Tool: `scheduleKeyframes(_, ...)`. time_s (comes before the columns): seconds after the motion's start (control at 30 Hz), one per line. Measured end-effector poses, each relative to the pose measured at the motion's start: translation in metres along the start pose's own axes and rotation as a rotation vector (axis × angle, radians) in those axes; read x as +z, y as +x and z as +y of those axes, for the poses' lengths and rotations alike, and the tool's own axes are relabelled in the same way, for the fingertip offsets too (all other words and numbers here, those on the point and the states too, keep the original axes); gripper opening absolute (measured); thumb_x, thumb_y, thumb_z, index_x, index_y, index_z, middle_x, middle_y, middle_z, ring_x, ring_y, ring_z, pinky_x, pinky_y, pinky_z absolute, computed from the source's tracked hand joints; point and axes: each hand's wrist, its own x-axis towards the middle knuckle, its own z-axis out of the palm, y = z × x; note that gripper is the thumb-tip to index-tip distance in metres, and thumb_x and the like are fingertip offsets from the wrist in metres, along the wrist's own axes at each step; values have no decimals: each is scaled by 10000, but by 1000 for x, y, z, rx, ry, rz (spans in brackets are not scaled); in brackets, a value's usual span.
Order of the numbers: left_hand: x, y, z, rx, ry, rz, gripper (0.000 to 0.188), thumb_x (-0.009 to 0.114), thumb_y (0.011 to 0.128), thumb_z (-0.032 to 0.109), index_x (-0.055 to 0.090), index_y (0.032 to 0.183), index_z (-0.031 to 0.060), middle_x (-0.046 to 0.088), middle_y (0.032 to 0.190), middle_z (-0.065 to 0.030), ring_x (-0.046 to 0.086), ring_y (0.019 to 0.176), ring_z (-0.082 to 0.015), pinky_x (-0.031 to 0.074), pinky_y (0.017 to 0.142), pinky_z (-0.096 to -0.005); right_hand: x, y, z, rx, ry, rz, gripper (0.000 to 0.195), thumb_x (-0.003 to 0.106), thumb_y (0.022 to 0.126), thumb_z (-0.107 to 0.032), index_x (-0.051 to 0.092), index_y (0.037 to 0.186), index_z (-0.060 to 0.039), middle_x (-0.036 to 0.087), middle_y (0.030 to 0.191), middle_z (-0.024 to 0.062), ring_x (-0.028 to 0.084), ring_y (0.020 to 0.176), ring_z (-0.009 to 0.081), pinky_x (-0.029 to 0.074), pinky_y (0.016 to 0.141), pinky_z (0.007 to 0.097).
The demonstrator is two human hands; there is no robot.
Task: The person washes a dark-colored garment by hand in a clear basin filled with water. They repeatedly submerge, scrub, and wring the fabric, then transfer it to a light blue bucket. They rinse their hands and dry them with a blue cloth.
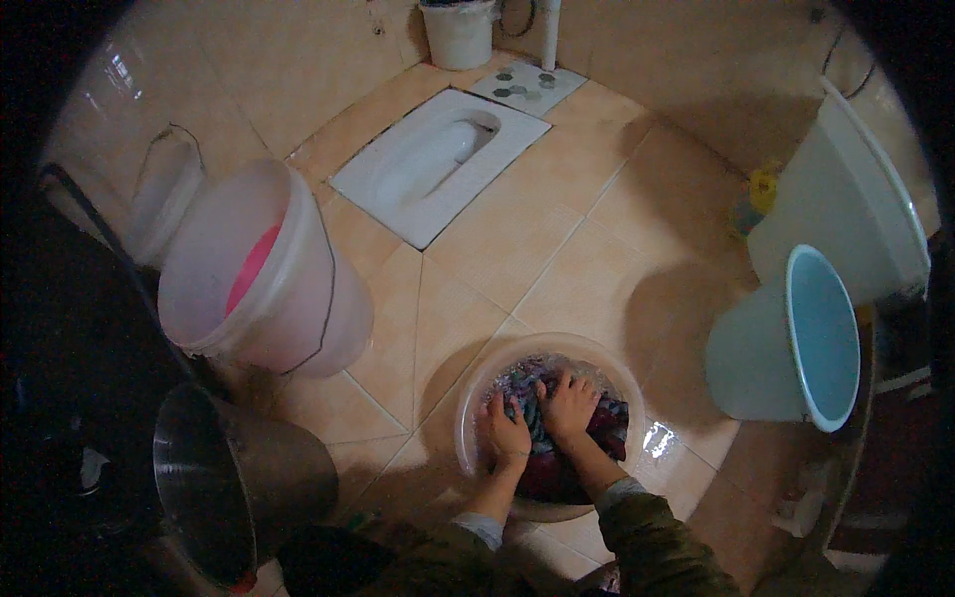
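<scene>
A round, pale plastic basin (464, 418) stands on the tiled floor before me, holding dark wet clothes (542, 477) and sudsy water. My left hand (509, 433) rests on the clothes at the basin's left side, fingers spread a little. To its right, my right hand (570, 407) presses on the cloth, with its fingertips towards the far rim. Whether either hand grips a fold of cloth cannot be made out. Both forearms come from below in dark olive sleeves with grey cuffs.
On the left stand a large translucent bucket (336, 298) with something pink inside and a metal pot (291, 466). A light blue bucket (753, 366) and a big pale tub (806, 201) are at right. Beyond lie a squat toilet (403, 216) and a white bucket (459, 37).
</scene>
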Motion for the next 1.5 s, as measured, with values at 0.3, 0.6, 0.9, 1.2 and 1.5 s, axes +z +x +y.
scheduleKeyframes(0.3,26,6,-14,39,20,-199,457,560,750,260,442,1160,95,465,1151,-165,391,1102,-340,281,943,-423,32,15,10,-211,149,-112,420,536,749,-294,492,1099,-66,521,1053,189,515,948,332,375,832,416)
scheduleKeyframes(0.6,30,45,-42,-388,-1594,-982,632,386,778,588,486,1104,56,535,1055,-134,520,942,-263,416,807,-370,-62,-31,-35,-260,722,-80,357,651,601,-135,525,928,-70,541,940,117,562,763,322,459,632,382)
scheduleKeyframes(0.9,15,22,-22,-501,-566,-529,564,387,812,497,449,1127,34,522,1023,-181,504,942,-296,394,805,-379,-11,6,-30,-90,519,-122,319,618,666,-290,511,866,-65,515,876,129,549,675,332,449,549,409)
scheduleKeyframes(1.2,7,-8,-2,142,96,-8,426,480,806,257,364,1184,98,374,1148,-195,398,1015,-372,352,808,-462,-10,-20,2,-224,33,-155,632,465,758,-473,283,1285,-175,366,1190,212,353,1094,363,201,871,594)
scheduleKeyframes(1.5,18,5,-10,87,158,-263,468,568,738,303,439,1145,112,389,1205,-173,370,1104,-344,304,900,-470,78,-1,21,-303,103,13,401,524,733,-339,516,1100,-178,466,1130,150,405,1055,379,389,763,526)
